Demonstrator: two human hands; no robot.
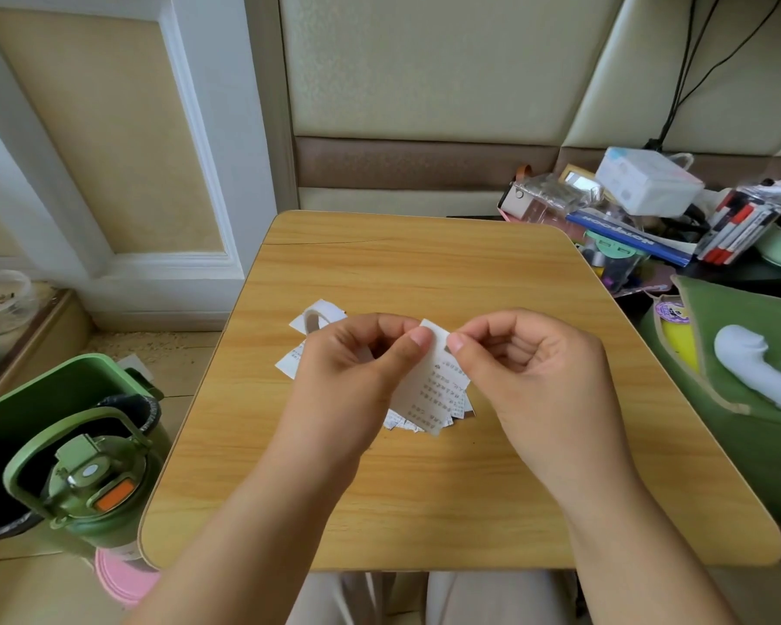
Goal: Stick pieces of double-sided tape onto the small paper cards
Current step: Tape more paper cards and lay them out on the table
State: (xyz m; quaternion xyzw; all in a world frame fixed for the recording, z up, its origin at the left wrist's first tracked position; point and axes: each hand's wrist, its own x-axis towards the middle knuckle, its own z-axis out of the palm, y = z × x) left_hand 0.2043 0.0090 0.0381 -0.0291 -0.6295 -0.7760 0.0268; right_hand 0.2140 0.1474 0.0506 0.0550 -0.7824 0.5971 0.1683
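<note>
Both hands are raised just above the middle of a small wooden table [424,489], and between them they hold one small paper card [429,385] printed with rows of tiny text too small to read. The left hand [357,367] pinches the card's upper left edge between thumb and curled fingers, and the right hand [528,367] pinches at the top right corner, thumb tip against the paper with the other fingers folded into the palm. What exactly sits under the right thumb cannot be made out; a small dark mark shows on the card just below it, but whether this is tape is unclear. The card hangs tilted, its lower end hiding part of a heap of more cards [406,421] lying on the table beneath, of which only ragged edges peek out. More white paper pieces [319,315] lie beyond the left hand, partly covered by its knuckles, one with a curled strip on it that is hard to identify. To the left, beside the table, stands a green bottle [95,484] in front of a green bin [41,399]. On the right, a cluttered pile of stationery [650,218] is jumbled, and a green pouch [740,376] is cut off by the frame edge.
</note>
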